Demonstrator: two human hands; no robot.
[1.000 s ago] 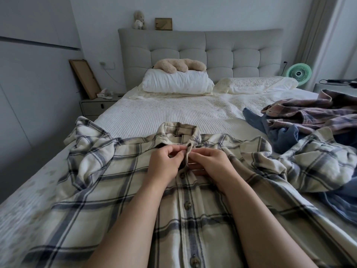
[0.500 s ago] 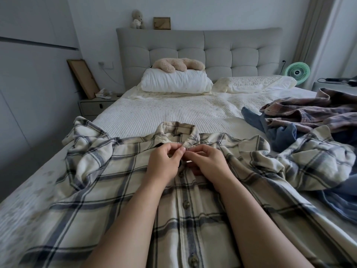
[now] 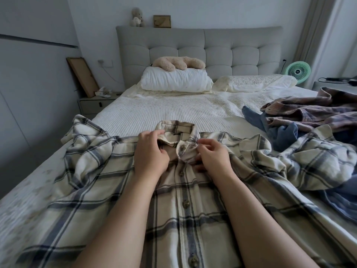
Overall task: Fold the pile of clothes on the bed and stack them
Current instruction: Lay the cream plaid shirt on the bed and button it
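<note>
Brightness: soft, even daylight, a bit dim and cool; nothing blown out.
Source: seems to come from the right, by the curtain (image 3: 309, 31); the wall (image 3: 29, 84) on the left is darker.
Shadows: faint and soft-edged, under the forearms and in the folds of the plaid shirt (image 3: 96, 180).
Glare: no harsh reflections.
Blur: the near left edge of the bed (image 3: 19, 209) is smeared; the middle stays fairly sharp.
Distortion: wide-angle bend; the headboard (image 3: 199, 45) bows, and the wall lines tilt at the edges.
</note>
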